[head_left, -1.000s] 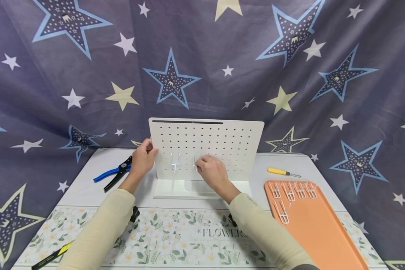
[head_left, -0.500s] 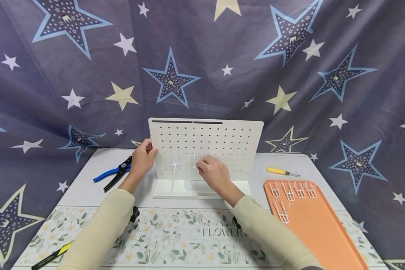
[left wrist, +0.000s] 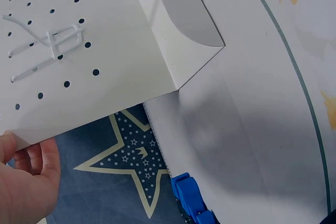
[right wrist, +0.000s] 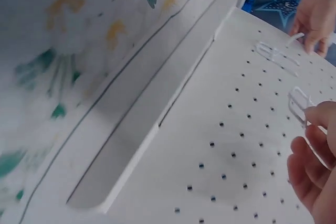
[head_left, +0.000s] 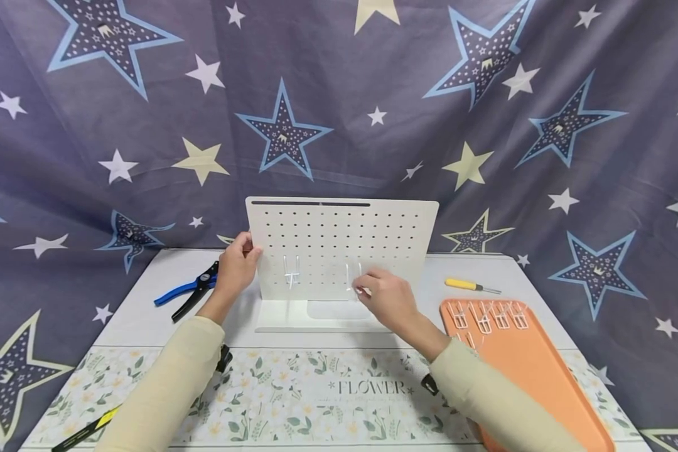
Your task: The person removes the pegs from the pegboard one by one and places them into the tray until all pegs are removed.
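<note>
A white pegboard (head_left: pixel 339 221) stands upright on its ledged base. My left hand (head_left: pixel 238 267) grips its left edge, thumb in front and fingers behind, as the left wrist view shows. One white wire hook (left wrist: pixel 52 45) hangs in the holes on the board's left side. Between thumb and fingertips, my right hand (head_left: pixel 392 301) pinches a second wire hook (right wrist: pixel 290 103), close in front of the board's lower middle. The prongs of that hook point up along the board; its lower end is partly hidden by the fingers.
On the right lies an orange tray (head_left: pixel 542 376) bearing several wire hooks (head_left: pixel 483 319), partly under the right sleeve. Behind it is a yellow-handled screwdriver (head_left: pixel 463 285). Blue-and-black pliers (head_left: pixel 198 289) lie left of the board, a yellow-and-black cutter (head_left: pixel 87 430) at front left.
My right hand has moved right along the board, taking the pinched hook with it. The left hand keeps its grip on the edge. The right sleeve now covers more of the tray.
</note>
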A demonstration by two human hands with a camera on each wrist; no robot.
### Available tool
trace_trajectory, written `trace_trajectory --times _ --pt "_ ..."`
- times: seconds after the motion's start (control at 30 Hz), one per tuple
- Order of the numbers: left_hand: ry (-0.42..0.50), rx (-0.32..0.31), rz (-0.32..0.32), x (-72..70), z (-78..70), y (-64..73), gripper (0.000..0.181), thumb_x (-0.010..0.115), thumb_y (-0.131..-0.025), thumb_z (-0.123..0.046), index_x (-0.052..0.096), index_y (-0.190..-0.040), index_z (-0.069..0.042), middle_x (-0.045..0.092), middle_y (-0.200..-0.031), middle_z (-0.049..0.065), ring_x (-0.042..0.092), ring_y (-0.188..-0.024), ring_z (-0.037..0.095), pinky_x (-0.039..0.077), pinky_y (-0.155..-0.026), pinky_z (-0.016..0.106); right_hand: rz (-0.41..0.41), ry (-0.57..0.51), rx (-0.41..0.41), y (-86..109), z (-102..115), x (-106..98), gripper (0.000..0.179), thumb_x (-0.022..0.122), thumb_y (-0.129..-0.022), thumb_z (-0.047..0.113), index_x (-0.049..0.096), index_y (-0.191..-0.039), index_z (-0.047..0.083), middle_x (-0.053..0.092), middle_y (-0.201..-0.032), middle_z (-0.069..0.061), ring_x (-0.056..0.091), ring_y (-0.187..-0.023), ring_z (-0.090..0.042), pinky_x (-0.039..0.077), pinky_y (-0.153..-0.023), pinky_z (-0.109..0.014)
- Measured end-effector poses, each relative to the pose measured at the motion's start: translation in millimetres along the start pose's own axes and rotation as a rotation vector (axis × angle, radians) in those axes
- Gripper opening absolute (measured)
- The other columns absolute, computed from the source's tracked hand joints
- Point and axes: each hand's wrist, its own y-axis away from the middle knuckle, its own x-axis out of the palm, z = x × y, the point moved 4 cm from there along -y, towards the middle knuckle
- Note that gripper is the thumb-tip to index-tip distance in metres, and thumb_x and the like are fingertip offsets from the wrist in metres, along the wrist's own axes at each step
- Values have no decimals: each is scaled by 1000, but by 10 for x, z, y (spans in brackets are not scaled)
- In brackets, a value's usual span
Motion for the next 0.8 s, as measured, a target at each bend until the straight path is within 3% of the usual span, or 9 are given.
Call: trace_trajectory --times 0.23,0.4,0.67,0.8 --pt "5 2 7 -6 -6 2 19 56 -104 -19 59 -118 -7 68 -111 18 61 -99 33 47 -89 46 102 -117 116 170 -262 -326 13 85 -79 11 78 -88 18 74 -88 3 71 -72 -9 58 -65 -25" --pt "11 0 6 -8 -5 7 18 56 -104 -19 59 -117 -7 68 -111 18 61 -100 33 48 -89 46 145 -185 199 308 -547 -567 11 83 -81 10 78 -90 15 76 -89 -1 71 -71 -13 58 -64 -27" --pt "9 1 7 -14 -22 7 18 56 -104 -18 59 -118 -7 68 -112 18 61 -101 34 48 -91 48 208 -153 288 531 -1065 -1017 8 80 -85 12 78 -91 16 77 -93 -3 71 -74 -18 54 -64 -32" --pt "7 -5 10 -14 -27 5 18 56 -104 -18 59 -118 -7 69 -113 18 62 -100 34 48 -90 47 238 -125 322 665 -1333 -1192 8 81 -84 12 78 -90 17 77 -90 -2 69 -73 -15 51 -64 -30"
